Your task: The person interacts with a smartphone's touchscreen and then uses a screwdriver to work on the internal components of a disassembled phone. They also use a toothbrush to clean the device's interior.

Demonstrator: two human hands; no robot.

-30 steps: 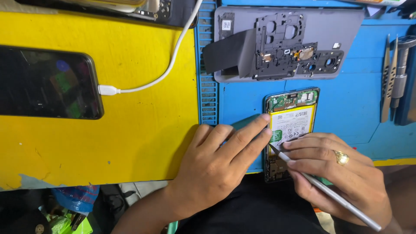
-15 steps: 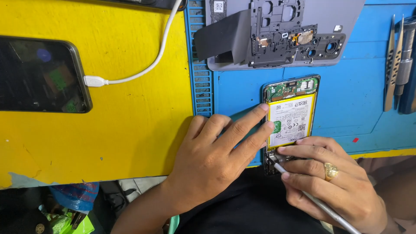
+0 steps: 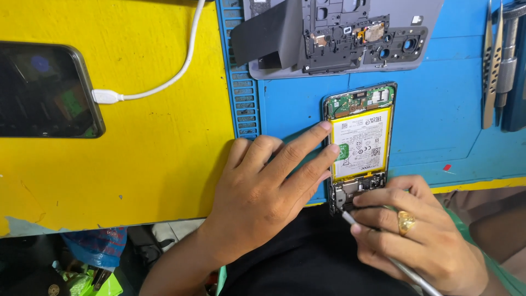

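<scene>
An opened phone (image 3: 359, 143) lies upright on the blue mat (image 3: 433, 109), its white and yellow battery and green circuit board exposed. My left hand (image 3: 268, 189) rests flat beside it, fingertips pressing the phone's left edge. My right hand (image 3: 413, 235), wearing a gold ring, grips a thin metal tool (image 3: 400, 268) like a pen. The tool's tip touches the lower board area at the phone's bottom end.
A grey phone back cover with a black inner frame (image 3: 345, 33) lies at the top of the mat. Tweezers and metal tools (image 3: 496, 66) lie at the right. On the yellow table (image 3: 137, 164) a dark phone (image 3: 46, 90) is plugged into a white cable (image 3: 164, 82).
The view has shifted, so everything sits further left and up in frame. My right hand has drawn the tool tip down to the phone's lower end. My left hand keeps pressing the phone's edge.
</scene>
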